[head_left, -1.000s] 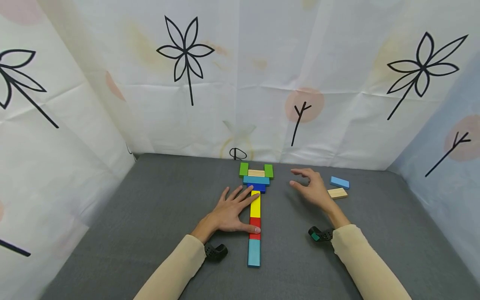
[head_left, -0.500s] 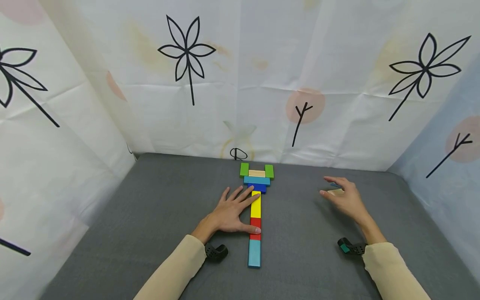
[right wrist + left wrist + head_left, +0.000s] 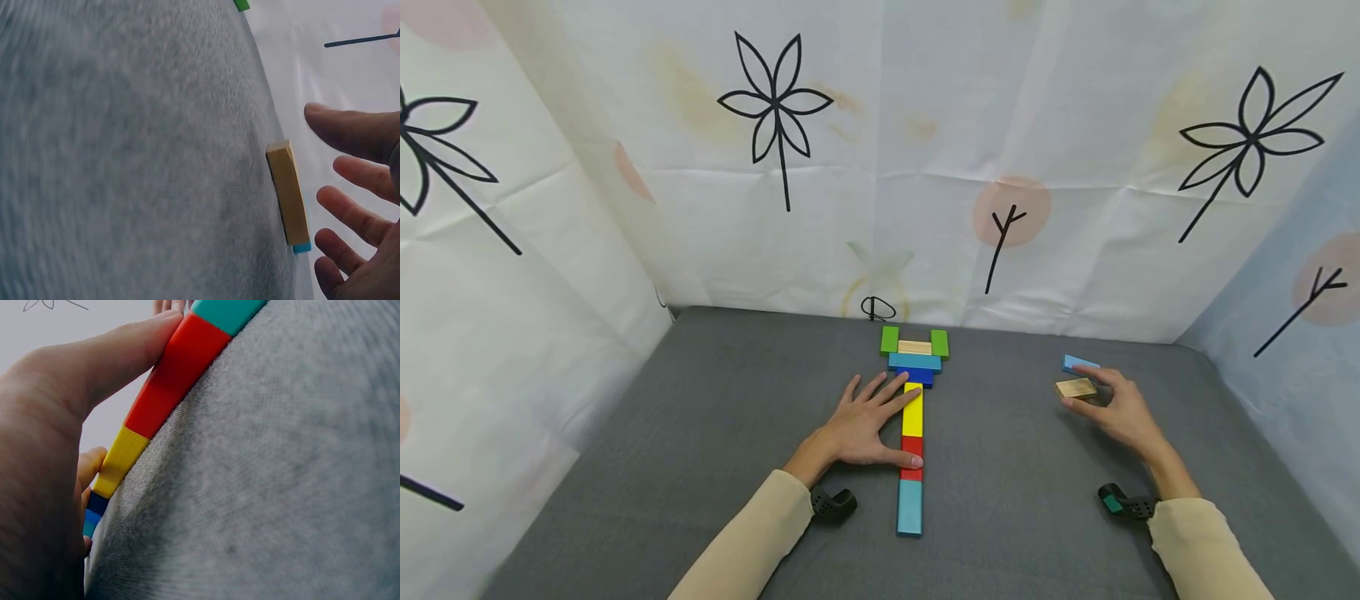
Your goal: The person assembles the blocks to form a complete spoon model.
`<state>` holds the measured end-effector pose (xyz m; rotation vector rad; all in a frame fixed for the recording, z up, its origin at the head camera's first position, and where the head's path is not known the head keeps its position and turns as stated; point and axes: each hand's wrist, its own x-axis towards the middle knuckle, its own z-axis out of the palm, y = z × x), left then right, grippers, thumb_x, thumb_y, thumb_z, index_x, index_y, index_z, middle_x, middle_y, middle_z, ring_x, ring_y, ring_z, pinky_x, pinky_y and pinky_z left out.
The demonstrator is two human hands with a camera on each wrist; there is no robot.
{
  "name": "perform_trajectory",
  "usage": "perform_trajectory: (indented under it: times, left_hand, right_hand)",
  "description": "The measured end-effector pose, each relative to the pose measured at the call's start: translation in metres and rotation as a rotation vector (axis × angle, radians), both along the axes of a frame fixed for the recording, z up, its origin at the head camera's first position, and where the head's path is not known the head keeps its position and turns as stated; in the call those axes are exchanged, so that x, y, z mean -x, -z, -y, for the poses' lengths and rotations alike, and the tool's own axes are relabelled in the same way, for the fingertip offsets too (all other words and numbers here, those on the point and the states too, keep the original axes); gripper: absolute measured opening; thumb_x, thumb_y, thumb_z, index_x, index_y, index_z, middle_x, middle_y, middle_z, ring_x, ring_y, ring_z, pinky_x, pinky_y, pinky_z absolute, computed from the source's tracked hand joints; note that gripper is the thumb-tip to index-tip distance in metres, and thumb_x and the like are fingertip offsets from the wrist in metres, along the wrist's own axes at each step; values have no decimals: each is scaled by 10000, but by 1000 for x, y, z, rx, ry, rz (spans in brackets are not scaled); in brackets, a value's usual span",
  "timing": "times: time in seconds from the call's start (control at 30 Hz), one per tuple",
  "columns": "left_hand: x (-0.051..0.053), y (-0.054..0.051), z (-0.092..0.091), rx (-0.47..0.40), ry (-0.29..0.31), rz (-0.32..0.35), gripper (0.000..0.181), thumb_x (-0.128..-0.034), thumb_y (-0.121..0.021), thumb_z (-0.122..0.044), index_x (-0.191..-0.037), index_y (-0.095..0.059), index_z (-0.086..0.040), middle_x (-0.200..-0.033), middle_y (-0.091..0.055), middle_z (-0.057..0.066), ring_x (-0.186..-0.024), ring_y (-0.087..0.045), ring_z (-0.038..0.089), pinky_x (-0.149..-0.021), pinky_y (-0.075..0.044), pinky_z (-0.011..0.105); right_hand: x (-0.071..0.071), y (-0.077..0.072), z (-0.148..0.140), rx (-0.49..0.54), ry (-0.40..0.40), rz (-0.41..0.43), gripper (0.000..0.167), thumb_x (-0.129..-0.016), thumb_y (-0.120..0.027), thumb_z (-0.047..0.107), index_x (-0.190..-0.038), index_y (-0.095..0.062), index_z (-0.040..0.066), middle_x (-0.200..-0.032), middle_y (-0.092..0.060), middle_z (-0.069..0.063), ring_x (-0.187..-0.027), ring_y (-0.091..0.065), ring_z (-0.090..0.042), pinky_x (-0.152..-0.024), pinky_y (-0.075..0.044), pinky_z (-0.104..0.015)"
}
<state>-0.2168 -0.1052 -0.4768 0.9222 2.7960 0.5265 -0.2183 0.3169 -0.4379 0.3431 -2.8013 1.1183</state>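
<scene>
My left hand (image 3: 859,429) lies spread on a column of flat blocks: its thumb touches the red block (image 3: 912,447), a finger touches the yellow block (image 3: 913,417), and another fingertip reaches the dark blue block (image 3: 917,377). A teal block (image 3: 909,508) forms the near end of the column. Over at the right, my right hand (image 3: 1123,417) hovers with thumb and fingers apart around a plain wooden block (image 3: 1076,388). In the right wrist view a gap shows between the fingers and that wooden block (image 3: 288,194). Just behind it lies a light blue block (image 3: 1078,364), partly covered by a finger.
At the column's far end sit a wide teal block (image 3: 914,362), a wooden block (image 3: 914,347) and two green blocks (image 3: 889,339). All rest on a grey cloth-covered table (image 3: 715,400). White patterned curtains (image 3: 925,150) stand behind and at both sides.
My right hand has moved right, from beside the column to the loose wooden and light blue blocks. My left hand has stayed in place on the column.
</scene>
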Motion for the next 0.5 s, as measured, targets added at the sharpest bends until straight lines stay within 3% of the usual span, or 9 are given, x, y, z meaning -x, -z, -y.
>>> perform_trajectory:
  times: [0.5]
  left_hand:
    - [0,1,0,3,-5,-4,1034,-787,-571,-828,-1632,-187,-373,-1703,-8,-103,-1561,-18,237,-1190,89,607]
  right_hand:
    - [1,9,-3,-88,21,27,574,-925,-762,123,-1381,-522,-129,-1347,-434,-388,-1238,-412,-579,-984,-347,-719]
